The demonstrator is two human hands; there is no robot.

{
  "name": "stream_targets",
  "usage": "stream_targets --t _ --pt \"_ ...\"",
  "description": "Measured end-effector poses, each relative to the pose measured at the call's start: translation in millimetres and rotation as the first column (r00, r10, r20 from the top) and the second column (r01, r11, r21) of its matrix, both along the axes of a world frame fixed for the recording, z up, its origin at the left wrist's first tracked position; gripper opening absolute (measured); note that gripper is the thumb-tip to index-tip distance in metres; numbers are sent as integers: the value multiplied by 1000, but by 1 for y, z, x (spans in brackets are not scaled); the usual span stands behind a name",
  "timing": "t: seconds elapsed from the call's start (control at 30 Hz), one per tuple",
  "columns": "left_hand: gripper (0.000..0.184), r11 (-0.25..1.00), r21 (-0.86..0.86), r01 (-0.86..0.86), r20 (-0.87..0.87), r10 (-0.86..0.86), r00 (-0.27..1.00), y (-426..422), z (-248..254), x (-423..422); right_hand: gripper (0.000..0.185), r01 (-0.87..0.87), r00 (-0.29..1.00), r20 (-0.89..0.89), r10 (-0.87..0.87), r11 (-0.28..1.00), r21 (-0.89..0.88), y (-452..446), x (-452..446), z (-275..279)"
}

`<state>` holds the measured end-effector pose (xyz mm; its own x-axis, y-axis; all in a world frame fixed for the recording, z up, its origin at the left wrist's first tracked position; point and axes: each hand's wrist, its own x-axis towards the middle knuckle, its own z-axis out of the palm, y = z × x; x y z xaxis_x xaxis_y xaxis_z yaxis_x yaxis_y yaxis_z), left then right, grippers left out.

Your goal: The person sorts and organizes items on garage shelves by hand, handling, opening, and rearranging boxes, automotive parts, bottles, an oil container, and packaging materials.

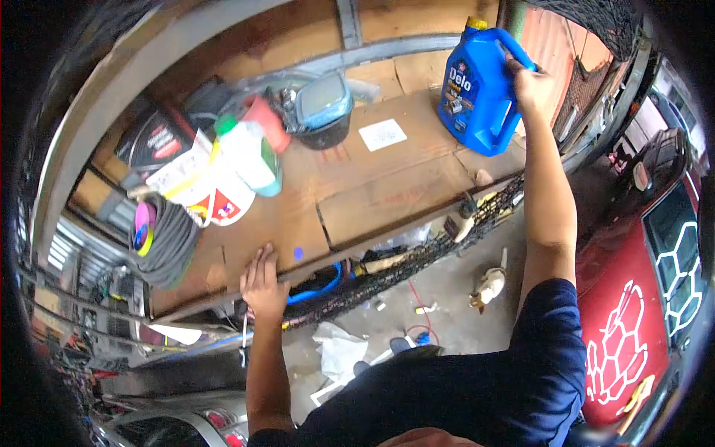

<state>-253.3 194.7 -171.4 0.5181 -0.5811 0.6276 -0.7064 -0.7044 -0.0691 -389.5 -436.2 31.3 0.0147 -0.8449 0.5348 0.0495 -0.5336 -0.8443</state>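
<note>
My right hand [527, 83] is wrapped round the handle of a blue Delo jug [475, 93] with a yellow cap. The jug is upright at the right end of a cardboard-covered shelf [387, 201]; whether its base touches the shelf is hard to tell. My left hand [264, 283] rests on the shelf's front edge, fingers apart on the cardboard, holding nothing. A small blue spot [298, 254] lies just right of it. Between the hands, farther back, is a white paper label [383, 135].
On the shelf's left stand a coiled grey hose [165, 249], a white bucket [227, 197], a green-capped bottle [253, 158] and a dark tub with a blue lid [324, 104]. Black netting [372, 287] hangs along the front. Below right are a cat [489, 286] and a red car [618, 320].
</note>
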Motion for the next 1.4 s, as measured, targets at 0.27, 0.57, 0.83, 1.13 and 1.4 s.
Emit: stream_targets --t 0.27,0.57,0.83,1.13,1.4 --pt "68 1000 20 -4 -13 5 1000 -4 2 0 50 184 979 -82 -189 981 -60 -108 36 -9" --pt "56 998 34 53 77 -55 996 -7 5 3 42 307 931 -189 -312 950 -53 -172 60 5" --pt "59 996 88 -34 230 13 973 -9 -5 11 43 311 916 -232 -328 944 -107 -238 37 4" --pt "34 999 32 -18 96 14 995 -14 0 4 63 260 941 -177 -288 952 -164 -217 38 -6" --pt "48 999 43 -13 102 8 995 -17 2 1 74 322 892 -283 -354 934 -152 -190 58 8"
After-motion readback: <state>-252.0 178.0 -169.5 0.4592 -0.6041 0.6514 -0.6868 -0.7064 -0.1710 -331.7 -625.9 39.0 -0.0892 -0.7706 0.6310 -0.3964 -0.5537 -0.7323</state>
